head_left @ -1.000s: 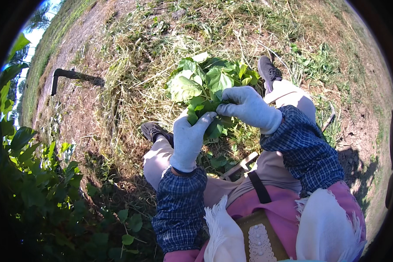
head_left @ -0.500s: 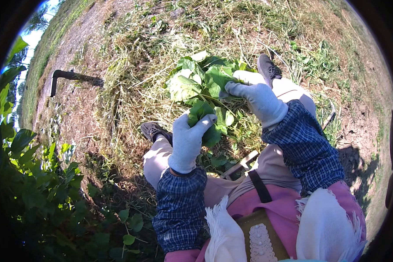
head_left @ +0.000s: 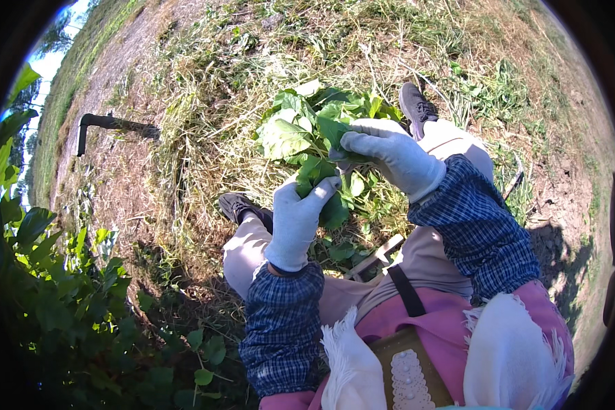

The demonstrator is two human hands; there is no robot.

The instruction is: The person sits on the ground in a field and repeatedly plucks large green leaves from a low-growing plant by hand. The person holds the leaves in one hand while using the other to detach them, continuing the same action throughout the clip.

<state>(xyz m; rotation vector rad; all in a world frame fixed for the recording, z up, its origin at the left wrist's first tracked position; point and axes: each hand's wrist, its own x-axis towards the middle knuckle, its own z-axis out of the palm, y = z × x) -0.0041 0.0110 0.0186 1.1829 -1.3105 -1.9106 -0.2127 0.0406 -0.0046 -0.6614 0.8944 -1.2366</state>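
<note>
I see left hand [head_left: 295,222] fingers closed on leaf bunch [head_left: 314,147] | right hand [head_left: 393,154] fingers pinching a leaf | bunch above grass [head_left: 205,130], between knees

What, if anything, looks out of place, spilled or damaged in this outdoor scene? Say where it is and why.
Nothing looks damaged or spilled. The left hand and right hand, both in pale gloves, grip leafy green stems above a heap of cut leaves on dry grass. The one stray item is a dark bent pipe, lying apart on bare soil at the left.
</note>
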